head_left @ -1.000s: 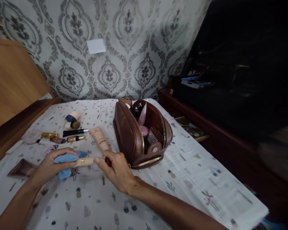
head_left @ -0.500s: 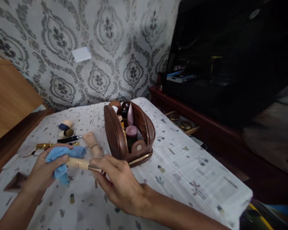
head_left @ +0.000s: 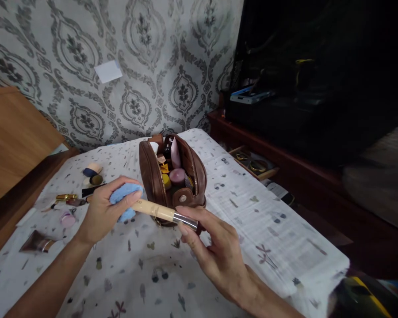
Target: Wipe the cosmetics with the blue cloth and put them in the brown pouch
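A beige cosmetic tube (head_left: 154, 209) with a silver cap hangs between my hands, in front of the brown bag. My left hand (head_left: 101, 210) is closed around a blue cloth (head_left: 128, 194), which presses against the tube's beige end. With thumb and fingers, my right hand (head_left: 215, 251) pinches the silver cap. Behind the tube stands the open brown leather bag (head_left: 149, 170), holding a pink cone-shaped item (head_left: 175, 153), a round pink-topped item (head_left: 177, 176) and yellow items.
Several cosmetics lie at the left, among them a brown tube (head_left: 36, 243), a pink round item (head_left: 67, 219) and a gold tube (head_left: 66, 197). Beyond the patterned sheet (head_left: 252, 212), an open drawer (head_left: 268, 173) holds glasses at the right. A wooden panel (head_left: 16, 141) stands at the left.
Both hands have moved right with the cloth and tube, now in front of the bag. The view has shifted slightly, and the brown and pink items at the left show more fully.
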A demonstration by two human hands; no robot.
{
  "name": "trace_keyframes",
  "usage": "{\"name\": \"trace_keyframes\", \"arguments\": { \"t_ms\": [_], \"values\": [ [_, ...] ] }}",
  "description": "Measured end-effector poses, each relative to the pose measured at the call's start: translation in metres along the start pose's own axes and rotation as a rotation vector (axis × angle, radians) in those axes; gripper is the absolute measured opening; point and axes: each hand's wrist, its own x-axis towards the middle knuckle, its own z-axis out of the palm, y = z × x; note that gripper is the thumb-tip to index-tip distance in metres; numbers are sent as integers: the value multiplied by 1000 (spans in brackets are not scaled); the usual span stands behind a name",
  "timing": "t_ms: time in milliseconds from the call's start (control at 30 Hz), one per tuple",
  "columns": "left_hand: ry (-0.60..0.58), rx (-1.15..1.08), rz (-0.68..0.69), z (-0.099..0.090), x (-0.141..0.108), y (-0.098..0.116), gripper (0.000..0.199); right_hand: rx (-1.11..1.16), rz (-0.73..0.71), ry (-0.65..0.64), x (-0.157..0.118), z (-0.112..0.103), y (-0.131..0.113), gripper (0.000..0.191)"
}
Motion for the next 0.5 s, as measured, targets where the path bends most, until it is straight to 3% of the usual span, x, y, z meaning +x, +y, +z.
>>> {"name": "trace_keyframes", "arguments": {
  "t_ms": [233,400,500],
  "values": [
    [279,569,491,12,-19,1,16,-4,5,-42,-10,10,2,21],
    [207,746,698,21,-42,15,24,44,20,-103,-10,20,-2,19],
    [196,817,750,22,-45,14,24,57,48,-131,-8,18,-6,18]
  ]
}}
